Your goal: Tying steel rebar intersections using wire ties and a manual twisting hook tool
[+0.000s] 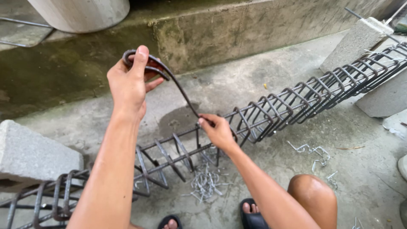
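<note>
Left hand (127,82) grip clenched on hook tool (169,80) handle, raised for leverage; right hand (218,131) pinches tip against cage (271,114).

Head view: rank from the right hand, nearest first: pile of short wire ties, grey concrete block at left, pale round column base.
1. Pile of short wire ties, just below the right hand.
2. Grey concrete block, far left.
3. Pale round column base, top left.

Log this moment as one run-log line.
left hand: grips curved tool handle | right hand: at tool tip on rebar cage | wire ties: on concrete floor
</note>
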